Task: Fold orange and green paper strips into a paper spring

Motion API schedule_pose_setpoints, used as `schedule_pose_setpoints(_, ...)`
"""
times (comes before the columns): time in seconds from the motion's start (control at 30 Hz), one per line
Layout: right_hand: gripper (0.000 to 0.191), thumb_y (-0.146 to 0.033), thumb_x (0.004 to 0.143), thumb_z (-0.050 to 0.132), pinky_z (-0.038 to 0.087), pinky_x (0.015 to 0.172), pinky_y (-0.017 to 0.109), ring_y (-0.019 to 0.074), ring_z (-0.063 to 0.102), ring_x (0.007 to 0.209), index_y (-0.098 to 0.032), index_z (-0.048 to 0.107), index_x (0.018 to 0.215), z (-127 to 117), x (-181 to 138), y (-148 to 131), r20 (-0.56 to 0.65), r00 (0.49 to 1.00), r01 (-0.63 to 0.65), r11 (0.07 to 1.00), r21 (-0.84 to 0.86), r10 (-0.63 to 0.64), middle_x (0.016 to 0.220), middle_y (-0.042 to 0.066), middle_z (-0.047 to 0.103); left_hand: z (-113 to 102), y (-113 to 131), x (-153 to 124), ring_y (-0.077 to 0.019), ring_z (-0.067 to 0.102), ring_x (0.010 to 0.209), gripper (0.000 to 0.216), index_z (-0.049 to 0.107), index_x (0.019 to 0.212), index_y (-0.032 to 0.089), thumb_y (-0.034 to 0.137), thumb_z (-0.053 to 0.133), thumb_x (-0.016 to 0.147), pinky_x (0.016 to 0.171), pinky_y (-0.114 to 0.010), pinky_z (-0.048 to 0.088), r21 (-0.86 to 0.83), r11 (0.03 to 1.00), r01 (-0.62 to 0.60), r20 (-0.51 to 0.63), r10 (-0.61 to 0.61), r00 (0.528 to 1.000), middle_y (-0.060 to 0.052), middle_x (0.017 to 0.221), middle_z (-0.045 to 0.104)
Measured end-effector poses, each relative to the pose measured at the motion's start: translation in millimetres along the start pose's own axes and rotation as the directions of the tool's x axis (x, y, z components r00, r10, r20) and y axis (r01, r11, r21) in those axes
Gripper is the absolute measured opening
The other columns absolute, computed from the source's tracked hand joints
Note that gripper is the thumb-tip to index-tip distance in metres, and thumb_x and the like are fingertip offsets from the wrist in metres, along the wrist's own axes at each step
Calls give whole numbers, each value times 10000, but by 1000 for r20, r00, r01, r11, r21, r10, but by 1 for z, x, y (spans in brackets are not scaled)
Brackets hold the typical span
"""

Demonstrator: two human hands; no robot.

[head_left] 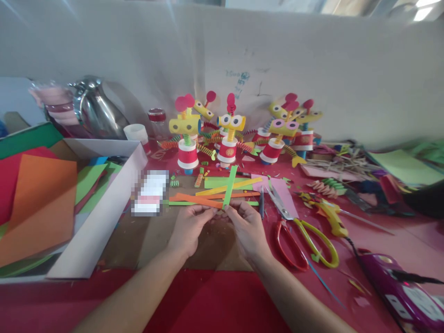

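My left hand [192,226] pinches an orange paper strip [197,200] that points off to the left. My right hand [248,226] is closed on a green paper strip [231,185] standing up and away from me. The two strips cross at a corner between my fingertips, and part of that joint is hidden by my thumbs. Just beyond lie a yellow paper strip [239,185] and more orange and green strips, spread over a brown cardboard mat [149,245]. Below my hands the mat is bare.
Right of my hands lie scissors [286,215] with red and yellow handles, a yellow glue gun [335,219] and a purple power strip [398,286]. A white box [100,212] of coloured paper stands left. Paper-cup figures [227,150] line the back near a steel jug [99,108].
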State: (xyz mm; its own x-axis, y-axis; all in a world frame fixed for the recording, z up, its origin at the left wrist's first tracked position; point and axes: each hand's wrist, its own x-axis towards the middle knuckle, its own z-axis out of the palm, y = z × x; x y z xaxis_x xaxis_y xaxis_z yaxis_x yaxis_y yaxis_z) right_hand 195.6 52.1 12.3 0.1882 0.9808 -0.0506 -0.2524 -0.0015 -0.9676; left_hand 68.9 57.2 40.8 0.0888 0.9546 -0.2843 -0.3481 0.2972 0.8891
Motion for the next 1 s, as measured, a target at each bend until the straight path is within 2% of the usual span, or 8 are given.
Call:
schedule_pose_setpoints(0.37,180,-334,742,703,461,619,276,145,600,640,-179,658,822,3,-3,-4,15,998,69,993,-92,-68,725,16,685,2,2,-1,-146,594,590,38,731,626,163,180,706,603,635,-273,439,-13,999,-35,-13,35,999,-19,580,674)
schedule_pose_setpoints(0.47,175,-328,738,704,459,621,276,145,594,636,-181,657,819,3,-3,-6,-3,997,72,992,-104,-73,702,7,673,-1,0,1,-139,595,614,48,723,631,157,189,693,609,644,-265,430,-1,999,-38,-19,38,999,-26,614,687)
schedule_pose_setpoints(0.63,156,-311,714,721,458,630,272,128,567,612,-188,656,785,2,-1,-10,-63,998,25,1000,-2,-25,682,-14,645,-5,-1,4,-140,624,655,85,656,602,141,217,693,608,641,-246,417,-6,1000,-19,-87,18,996,-43,650,687)
schedule_pose_setpoints(0.8,181,-316,665,758,447,607,257,117,555,587,-186,648,729,2,0,-12,-54,997,-44,992,117,51,634,-26,623,-4,-3,4,-130,623,546,119,554,680,177,258,633,644,549,-243,376,-86,995,44,-61,-49,997,20,646,627)
schedule_pose_setpoints(1.0,202,-291,617,793,430,555,238,105,549,565,-178,644,695,-1,3,-10,-43,989,-125,961,245,139,608,-34,597,-5,-8,2,-110,558,457,218,464,580,187,312,533,746,483,-249,304,86,996,19,15,-20,1000,42,554,519)
